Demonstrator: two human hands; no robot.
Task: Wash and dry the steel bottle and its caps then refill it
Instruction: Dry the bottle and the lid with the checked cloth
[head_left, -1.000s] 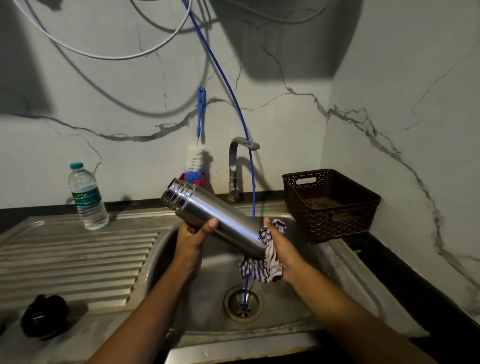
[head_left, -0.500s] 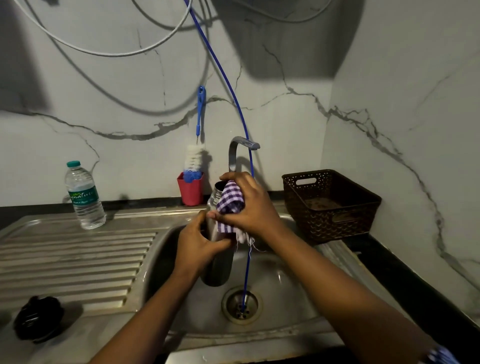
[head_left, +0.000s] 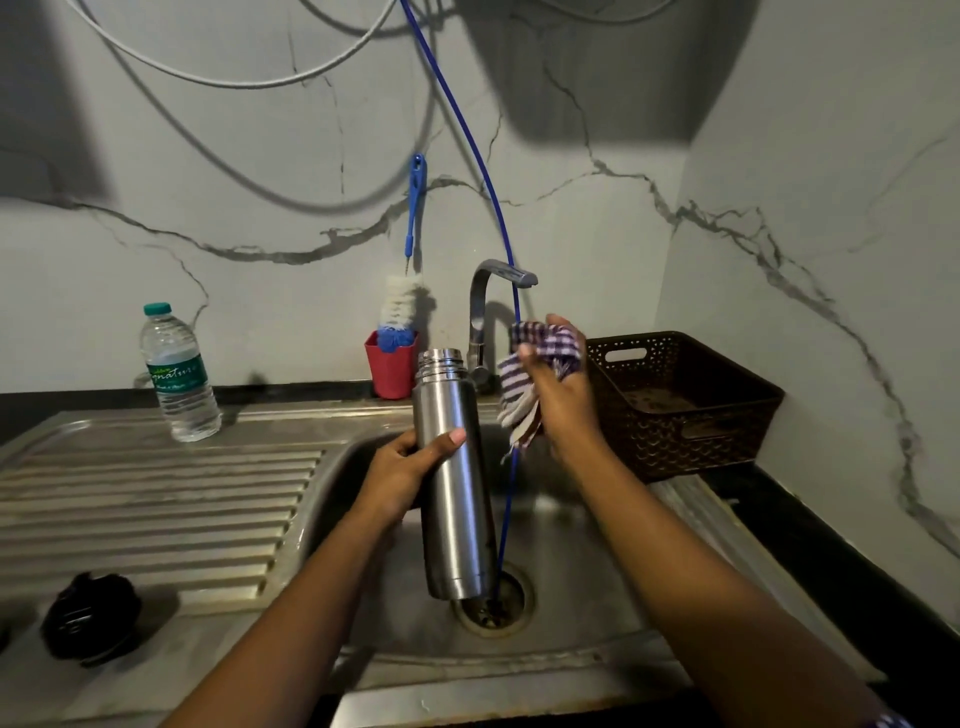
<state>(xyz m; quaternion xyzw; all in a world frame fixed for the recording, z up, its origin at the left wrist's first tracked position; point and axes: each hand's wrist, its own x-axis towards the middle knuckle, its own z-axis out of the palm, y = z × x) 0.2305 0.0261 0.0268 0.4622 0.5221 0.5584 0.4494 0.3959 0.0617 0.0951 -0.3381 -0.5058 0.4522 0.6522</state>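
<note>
While your left hand (head_left: 397, 470) holds the bottle (head_left: 453, 483) upright over the sink (head_left: 597, 561), its fingers (head_left: 408, 449) and thumb curl round the upper body; the mouth is uncapped. Your right hand (head_left: 563, 405) is just beside the bottle's neck, not touching it, fingers bunched on a checked cloth (head_left: 543, 349). A black cap (head_left: 91, 618) lies on the drainboard (head_left: 156, 509), well apart.

Domestic kitchen, sink corner.
Steel sink (head_left: 587, 561) with ribbed draining board (head_left: 156, 499), tap (head_left: 478, 317) at its back edge, bottle brush (head_left: 400, 304) in a red cup (head_left: 390, 371).
</note>
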